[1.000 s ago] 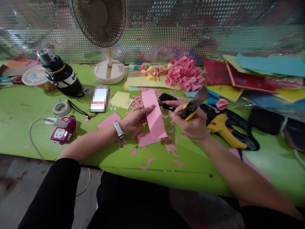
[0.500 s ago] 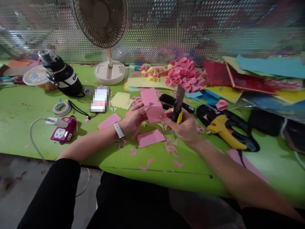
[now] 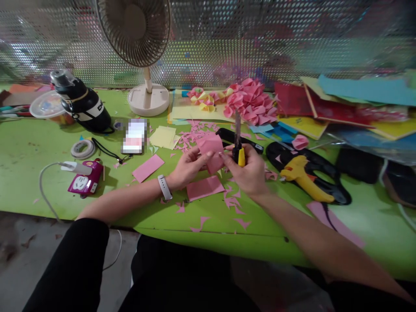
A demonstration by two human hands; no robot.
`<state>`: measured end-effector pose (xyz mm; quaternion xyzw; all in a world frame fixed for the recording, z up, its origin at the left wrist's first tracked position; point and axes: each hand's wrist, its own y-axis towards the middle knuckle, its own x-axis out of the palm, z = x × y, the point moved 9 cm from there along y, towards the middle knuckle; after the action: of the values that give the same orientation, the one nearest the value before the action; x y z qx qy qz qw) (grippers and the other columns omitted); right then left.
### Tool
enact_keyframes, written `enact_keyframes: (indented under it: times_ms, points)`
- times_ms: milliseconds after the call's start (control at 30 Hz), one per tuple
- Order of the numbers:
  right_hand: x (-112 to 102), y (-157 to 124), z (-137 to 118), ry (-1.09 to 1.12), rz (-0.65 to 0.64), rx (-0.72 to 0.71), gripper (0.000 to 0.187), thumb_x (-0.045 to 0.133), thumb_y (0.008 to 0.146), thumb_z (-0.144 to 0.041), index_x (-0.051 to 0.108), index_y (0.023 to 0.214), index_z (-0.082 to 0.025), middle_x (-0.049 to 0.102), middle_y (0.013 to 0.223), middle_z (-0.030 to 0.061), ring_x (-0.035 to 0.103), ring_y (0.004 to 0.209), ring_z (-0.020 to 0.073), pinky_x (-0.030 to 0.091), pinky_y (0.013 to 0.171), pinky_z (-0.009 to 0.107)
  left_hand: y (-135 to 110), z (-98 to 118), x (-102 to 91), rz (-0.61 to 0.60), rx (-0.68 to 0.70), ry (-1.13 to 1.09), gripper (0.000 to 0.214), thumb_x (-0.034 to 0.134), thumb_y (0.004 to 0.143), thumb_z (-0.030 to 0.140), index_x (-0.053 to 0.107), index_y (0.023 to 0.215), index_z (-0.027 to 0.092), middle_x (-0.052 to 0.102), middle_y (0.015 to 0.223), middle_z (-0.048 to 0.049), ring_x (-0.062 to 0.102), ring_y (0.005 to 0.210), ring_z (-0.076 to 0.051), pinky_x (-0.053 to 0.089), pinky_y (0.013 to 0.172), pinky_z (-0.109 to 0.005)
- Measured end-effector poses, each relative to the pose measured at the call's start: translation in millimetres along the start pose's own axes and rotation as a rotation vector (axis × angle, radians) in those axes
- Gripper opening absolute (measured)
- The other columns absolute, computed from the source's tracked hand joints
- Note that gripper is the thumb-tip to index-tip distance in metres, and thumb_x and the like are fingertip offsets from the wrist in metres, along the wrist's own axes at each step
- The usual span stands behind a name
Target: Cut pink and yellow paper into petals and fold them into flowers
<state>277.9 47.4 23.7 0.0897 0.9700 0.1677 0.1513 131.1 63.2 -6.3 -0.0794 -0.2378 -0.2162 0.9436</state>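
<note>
At centre, your left hand (image 3: 188, 167) and right hand (image 3: 251, 173) pinch a bent pink paper strip (image 3: 209, 144), the right also gripping a black-and-yellow metal-bladed cutter (image 3: 237, 142); seemingly you're folding, so align edges next.

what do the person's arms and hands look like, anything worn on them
Black sleeves end near the elbows, leaving the forearms bare. A pale strap circles the left wrist. The left hand and right hand wear no gloves.
</note>
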Motion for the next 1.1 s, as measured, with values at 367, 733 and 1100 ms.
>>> enact_keyframes:
  times_ms: [367, 733, 1100]
  points:
    - [-7, 12, 18, 0.137, -0.092, 0.12, 0.022, 0.079, 0.078, -0.04, 0.069, 0.092, -0.028, 0.063, 0.072, -0.0033, 0.052, 0.049, 0.011, 0.044, 0.042, 0.024, -4, -10, 12.3, -0.159, -0.074, 0.247, 0.046, 0.07, 0.081, 0.059, 0.061, 0.077, 0.014, 0.057, 0.067, 0.002, 0.051, 0.057, -0.006, 0.041, 0.055, -0.022]
    - [-6, 10, 10, 0.165, -0.035, 0.089, 0.033, 0.085, 0.07, -0.036, 0.066, 0.096, -0.026, 0.069, 0.09, -0.0008, 0.068, 0.081, 0.0165, 0.061, 0.075, 0.03, -8, -22, 13.8, -0.175, -0.172, 0.176, 0.046, 0.075, 0.078, 0.057, 0.065, 0.08, 0.011, 0.062, 0.072, -0.0013, 0.056, 0.059, -0.007, 0.044, 0.058, -0.022]
    - [-5, 10, 10, 0.17, -0.029, 0.105, 0.035, 0.085, 0.07, -0.034, 0.065, 0.098, -0.026, 0.07, 0.094, -0.0005, 0.067, 0.082, 0.0164, 0.059, 0.071, 0.029, -8, -22, 12.6, -0.147, -0.19, 0.143, 0.044, 0.076, 0.078, 0.054, 0.065, 0.077, 0.011, 0.062, 0.069, -0.0009, 0.055, 0.058, -0.007, 0.042, 0.057, -0.022]
